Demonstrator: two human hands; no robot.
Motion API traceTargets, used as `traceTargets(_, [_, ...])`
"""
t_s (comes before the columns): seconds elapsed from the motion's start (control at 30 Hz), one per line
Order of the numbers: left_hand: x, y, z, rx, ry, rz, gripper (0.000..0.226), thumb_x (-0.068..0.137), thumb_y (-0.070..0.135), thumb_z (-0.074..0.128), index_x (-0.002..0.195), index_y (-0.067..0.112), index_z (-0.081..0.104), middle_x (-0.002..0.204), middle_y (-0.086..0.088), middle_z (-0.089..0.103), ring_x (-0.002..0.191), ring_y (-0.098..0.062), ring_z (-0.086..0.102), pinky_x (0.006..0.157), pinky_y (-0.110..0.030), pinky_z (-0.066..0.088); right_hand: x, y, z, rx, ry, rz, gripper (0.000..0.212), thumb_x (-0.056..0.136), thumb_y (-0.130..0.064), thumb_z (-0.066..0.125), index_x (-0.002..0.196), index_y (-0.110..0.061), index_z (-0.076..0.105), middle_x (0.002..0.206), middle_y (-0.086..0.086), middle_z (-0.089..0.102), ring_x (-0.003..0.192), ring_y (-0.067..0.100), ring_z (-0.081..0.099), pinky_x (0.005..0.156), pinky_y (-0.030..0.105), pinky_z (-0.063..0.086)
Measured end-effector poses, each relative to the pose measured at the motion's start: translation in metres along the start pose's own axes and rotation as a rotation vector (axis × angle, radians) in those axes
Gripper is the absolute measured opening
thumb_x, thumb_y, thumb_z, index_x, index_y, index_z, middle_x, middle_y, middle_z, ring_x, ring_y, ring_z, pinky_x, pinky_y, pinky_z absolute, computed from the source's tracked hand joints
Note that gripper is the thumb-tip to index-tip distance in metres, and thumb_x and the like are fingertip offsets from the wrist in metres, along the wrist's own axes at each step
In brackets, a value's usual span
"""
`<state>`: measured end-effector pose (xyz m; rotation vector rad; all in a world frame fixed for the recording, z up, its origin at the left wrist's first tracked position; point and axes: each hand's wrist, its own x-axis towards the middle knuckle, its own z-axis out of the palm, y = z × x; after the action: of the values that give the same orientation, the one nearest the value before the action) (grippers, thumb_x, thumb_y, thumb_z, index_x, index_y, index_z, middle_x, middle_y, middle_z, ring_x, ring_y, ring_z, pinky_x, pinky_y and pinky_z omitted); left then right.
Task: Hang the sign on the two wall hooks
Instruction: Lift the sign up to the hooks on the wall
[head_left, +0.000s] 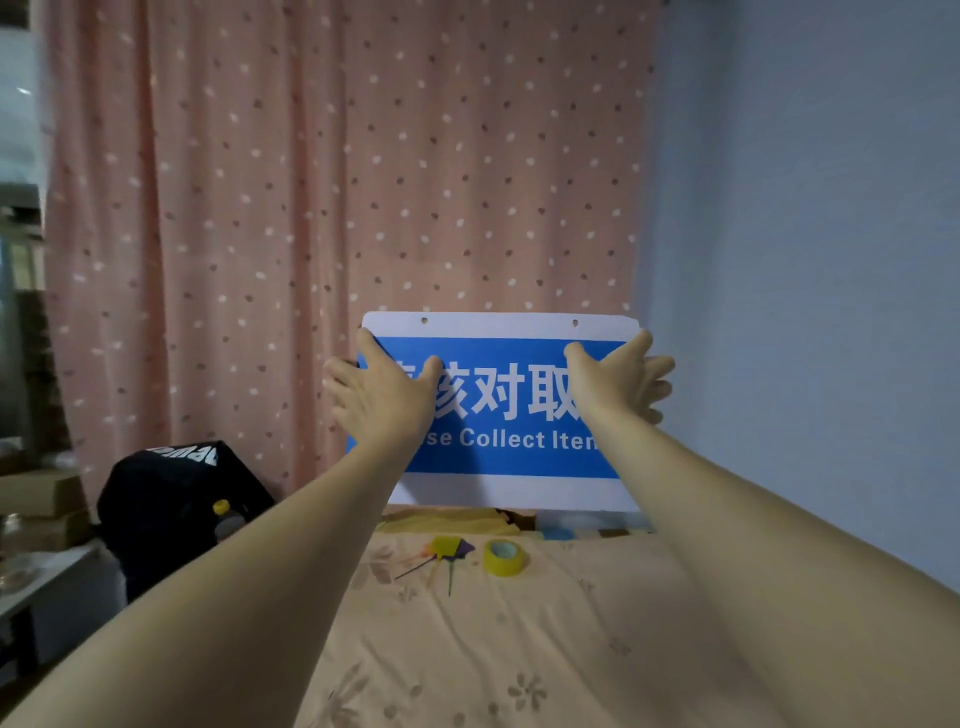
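sign (501, 405): white board with a blue panel, white chinese characters and the partial line "collect item" in english; two small holes near the top edge. held upright in front of the curtain, above the far edge of the bed, lower edge just over the bedding; whether it touches the curtain cannot be told.
curtain (332, 182): pink, dotted, behind the fingers of both hands, filling the back of the view.
wall (810, 260): pale blue, beyond the right fingertips.
bed cover (519, 649): tan with a flower print, below and nearer than the fingers.
black bag (176, 499): below and left of the left fingers, beside the bed; a yellow-capped bottle (226, 517) leans at it.
left hand (382, 389): clasping the sign's left edge, thumb across the blue face, fingers spread and wrapped round the edge.
right hand (621, 379): clasping the right edge, thumb on the face, fingers fanned behind the edge.
yellow tape roll (503, 557): on the cover, below the sign, between the two wrists.
coloured plastic ties (441, 558): just left of the roll.
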<state>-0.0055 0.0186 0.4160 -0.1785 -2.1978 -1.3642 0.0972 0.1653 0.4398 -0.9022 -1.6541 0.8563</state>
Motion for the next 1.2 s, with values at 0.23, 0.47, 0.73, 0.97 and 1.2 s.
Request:
traceTargets(0.23, [-0.015,0.026,0.003,-0.034,-0.072,0.046,0.076,0.08,0.052,0.061,0.142,0.018,0.03,0.129,-0.016,0.037,0.118,-0.036,0.039,0.097,-0.044,0.037,0.01,0.004,-0.029,-0.03,0.072,0.011,0.064,0.084,-0.036,0.061,0.137,-0.015,0.033,0.133,0.014,0.036,0.116,0.034,0.042,0.094,0.047,0.037])
traceTargets(0.47, [-0.074,0.102,0.044,-0.201,-0.231,0.152,0.079,0.081,0.051,0.061,0.145,0.017,0.029,0.127,-0.016,0.037,0.116,-0.034,0.038,0.098,-0.042,0.036,0.045,0.027,-0.131,-0.149,0.291,0.025,0.064,0.084,-0.039,0.059,0.136,-0.016,0.031,0.132,0.013,0.036,0.115,0.032,0.041,0.094,0.046,0.036])
traceTargets(0.73, [-0.225,0.232,0.094,-0.444,-0.541,0.279,0.082,0.082,0.055,0.061,0.146,0.018,0.027,0.13,-0.015,0.037,0.118,-0.033,0.039,0.096,-0.041,0.037,0.07,0.069,-0.328,-0.35,0.651,0.086,0.065,0.082,-0.039,0.061,0.135,-0.016,0.032,0.133,0.012,0.035,0.118,0.034,0.039,0.096,0.047,0.034])
traceTargets(0.97, [-0.375,0.34,0.098,-0.649,-0.801,0.356,0.084,0.081,0.054,0.063,0.147,0.017,0.026,0.134,-0.014,0.035,0.121,-0.033,0.037,0.099,-0.042,0.035,0.054,0.096,-0.495,-0.502,0.924,0.161,0.07,0.083,-0.04,0.06,0.141,-0.017,0.028,0.134,0.013,0.033,0.119,0.034,0.037,0.097,0.045,0.032])
traceTargets(1.2, [-0.486,0.411,0.079,-0.781,-0.965,0.431,0.085,0.082,0.054,0.062,0.147,0.017,0.023,0.136,-0.013,0.032,0.121,-0.032,0.035,0.1,-0.041,0.033,0.031,0.107,-0.611,-0.584,1.114,0.191,0.072,0.083,-0.04,0.061,0.142,-0.016,0.028,0.134,0.014,0.034,0.119,0.036,0.037,0.098,0.046,0.031])
